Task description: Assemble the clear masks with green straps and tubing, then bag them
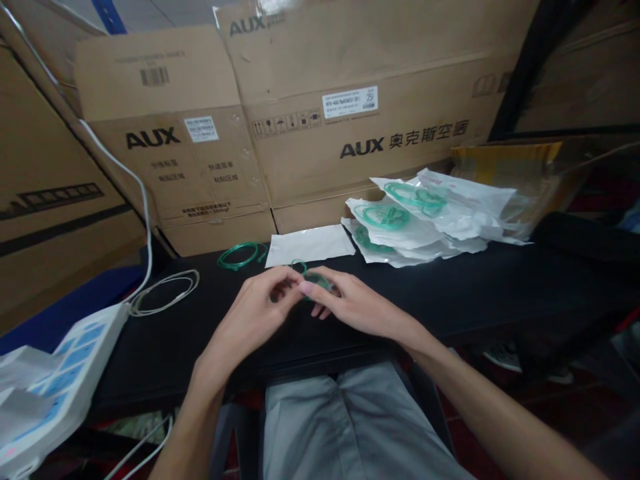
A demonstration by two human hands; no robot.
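Note:
Both my hands meet over the front part of the black table. My left hand [267, 300] pinches a green tube coil [319, 280] from the left, fingers closed. From the right, my right hand [345, 300] grips the same coil, its thumb touching the left fingertips. A small green loop sticks up above the fingers; the rest is partly hidden. Just beyond the hands lies a flat white pouch [311, 245]. Another green tube coil [241, 256] rests to its left. White pouches [425, 213] with green tubing are piled to the right.
Large cardboard boxes [310, 147] stand behind the black table [440, 293]. A white power strip [75, 380] is at the left, near a pale cable loop [165, 293]. A yellowish container [505, 163] stands at the back right.

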